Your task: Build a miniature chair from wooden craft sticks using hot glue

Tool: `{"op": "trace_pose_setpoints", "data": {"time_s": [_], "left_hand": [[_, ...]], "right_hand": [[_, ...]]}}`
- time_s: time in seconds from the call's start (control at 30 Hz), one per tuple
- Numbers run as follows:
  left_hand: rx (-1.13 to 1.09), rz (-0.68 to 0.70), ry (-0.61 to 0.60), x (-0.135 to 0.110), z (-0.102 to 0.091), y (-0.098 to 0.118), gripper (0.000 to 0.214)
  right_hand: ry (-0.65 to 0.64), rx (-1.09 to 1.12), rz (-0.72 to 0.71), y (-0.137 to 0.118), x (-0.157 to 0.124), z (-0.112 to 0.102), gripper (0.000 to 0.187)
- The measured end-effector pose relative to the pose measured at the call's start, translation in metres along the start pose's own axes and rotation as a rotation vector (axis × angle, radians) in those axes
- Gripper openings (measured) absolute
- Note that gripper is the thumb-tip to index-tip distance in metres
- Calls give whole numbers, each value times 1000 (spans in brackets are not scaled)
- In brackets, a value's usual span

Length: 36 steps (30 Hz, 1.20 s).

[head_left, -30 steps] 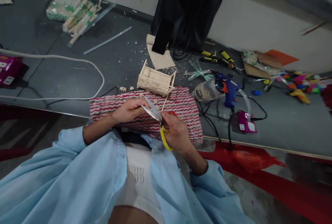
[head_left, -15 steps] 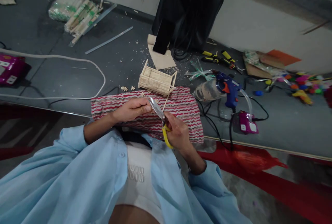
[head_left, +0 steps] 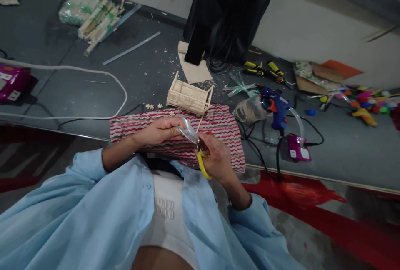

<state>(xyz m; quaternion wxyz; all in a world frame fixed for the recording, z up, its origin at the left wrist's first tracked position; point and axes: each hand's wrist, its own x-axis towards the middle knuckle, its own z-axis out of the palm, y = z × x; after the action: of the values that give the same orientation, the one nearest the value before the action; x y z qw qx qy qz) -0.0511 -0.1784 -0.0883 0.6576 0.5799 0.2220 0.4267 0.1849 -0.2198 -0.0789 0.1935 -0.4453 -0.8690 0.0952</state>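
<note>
My right hand [head_left: 216, 155] is closed around the yellow handles of a pair of scissors [head_left: 190, 131], whose blades are slightly parted and point up and left. The blade tips reach the fingers of my left hand [head_left: 161, 130], which are pinched together; what they hold is too small to make out. Both hands are above a red-and-white striped cloth [head_left: 229, 141]. Just beyond them a small frame built of wooden sticks [head_left: 189, 97] lies at the cloth's far edge. A thin stick [head_left: 200, 122] slants down from it. Small flower-shaped wooden pieces [head_left: 150, 106] lie to its left.
On the right a blue glue gun [head_left: 276, 105] rests by a plastic bottle [head_left: 251, 109], with cables and a purple power box [head_left: 298, 147]. Pliers [head_left: 265, 71], a phone [head_left: 198, 44] and a black bag [head_left: 231, 11] are behind. Wrapped sticks [head_left: 100, 22] lie at far left.
The scissor blades have parted, and the yellow handles have spread and shifted slightly right with my right hand. My left hand has hardly moved.
</note>
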Motion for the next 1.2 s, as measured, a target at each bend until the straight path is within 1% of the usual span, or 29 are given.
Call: {"op": "trace_pose_setpoints", "data": {"time_s": [0.1, 0.23, 0.33, 0.43, 0.5, 0.53, 0.6, 0.7, 0.77, 0.83, 0.9, 0.97, 1.03, 1.07, 1.1, 1.13, 1.17, 1.2], "left_hand": [[18, 17, -30, -1, -3, 1, 41], [5, 14, -48, -3, -5, -2, 43], [0, -24, -33, -6, -4, -7, 46], [26, -53, -8, -8, -2, -8, 53], [127, -67, -9, -9, -2, -6, 55], [203, -72, -15, -10, -3, -4, 54], [372, -69, -15, -11, -6, -1, 47], [553, -55, 0, -13, -10, -1, 34], [614, -80, 8, -14, -10, -1, 31], [606, -140, 6, -14, -8, 0, 31], [532, -199, 10, -14, -5, 1, 30], [444, -214, 19, -13, -3, 3, 27], [397, -212, 25, -12, -2, 3, 25], [384, -215, 27, -12, -2, 4, 25], [375, -223, 25, -11, -2, 4, 25], [365, -234, 25, -10, -2, 4, 25], [349, -244, 26, -9, -1, 5, 25], [327, -253, 24, -7, -1, 5, 25]], "right_hand": [[3, -45, -24, 0, 1, -1, 43], [1, -87, -27, -1, 0, -3, 47], [-7, -73, -37, -1, -2, 0, 45], [-2, -24, -26, 0, -6, 7, 42], [16, -15, 49, 4, -9, 11, 38], [40, -27, 121, 7, -11, 12, 35], [107, -69, 306, 16, -15, 12, 34], [187, -99, 547, 31, -23, 6, 40], [183, -78, 636, 39, -29, 3, 46], [157, -60, 671, 45, -34, 0, 52], [117, -58, 656, 50, -38, -2, 55], [34, -85, 595, 54, -39, -7, 55], [-48, -183, 520, 55, -39, -16, 50], [-67, -255, 486, 54, -37, -22, 46], [-60, -325, 453, 51, -35, -27, 43], [-22, -372, 420, 46, -31, -32, 40], [24, -370, 366, 40, -26, -36, 37], [81, -313, 289, 32, -20, -38, 34]]}}
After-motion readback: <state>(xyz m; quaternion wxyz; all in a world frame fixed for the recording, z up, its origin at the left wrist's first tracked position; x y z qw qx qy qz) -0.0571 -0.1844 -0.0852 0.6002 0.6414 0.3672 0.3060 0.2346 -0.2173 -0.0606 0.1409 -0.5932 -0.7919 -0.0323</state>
